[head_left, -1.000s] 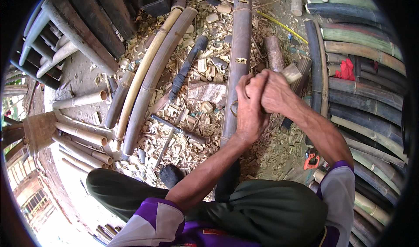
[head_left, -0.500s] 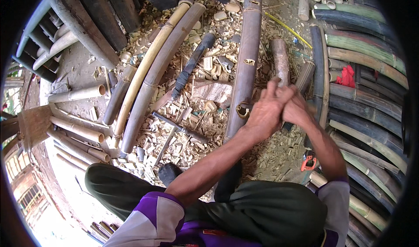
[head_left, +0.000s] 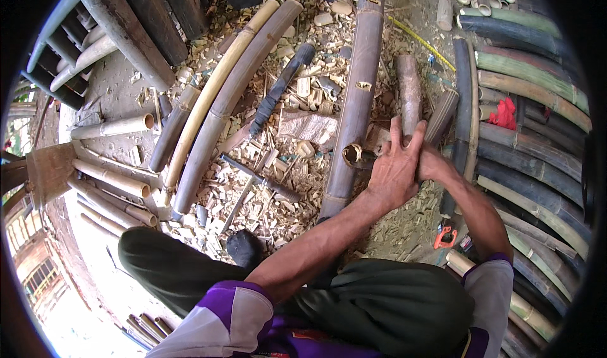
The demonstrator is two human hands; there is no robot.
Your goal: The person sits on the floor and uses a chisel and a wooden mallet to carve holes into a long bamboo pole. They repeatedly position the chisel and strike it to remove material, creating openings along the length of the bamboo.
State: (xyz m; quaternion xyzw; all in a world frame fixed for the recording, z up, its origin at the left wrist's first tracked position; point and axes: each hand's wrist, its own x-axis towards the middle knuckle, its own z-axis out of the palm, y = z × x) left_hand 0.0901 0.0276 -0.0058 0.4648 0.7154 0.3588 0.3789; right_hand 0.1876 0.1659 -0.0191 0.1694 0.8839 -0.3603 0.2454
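My left hand lies over my right hand, its fingers stretched out and two of them spread apart. Only the back and wrist side of my right hand show; its fingers are hidden under the left. Just beyond both hands lies a short rough wooden stick, next to a ridged grey bamboo piece. To their left runs a long thick bamboo pole with several cut holes. A dark piece by the nearest hole reaches toward my left hand; I cannot make out its kind.
Wood chips cover the ground, with a flat wood block, a dark-wrapped handle and a dark rod-like tool on them. Long bamboo poles lie at left. Bamboo rows, a red cloth and a yellow tape are at right.
My hands were close together with fingers bent; now the left hand's fingers are straightened and spread over the right. The view has shifted slightly.
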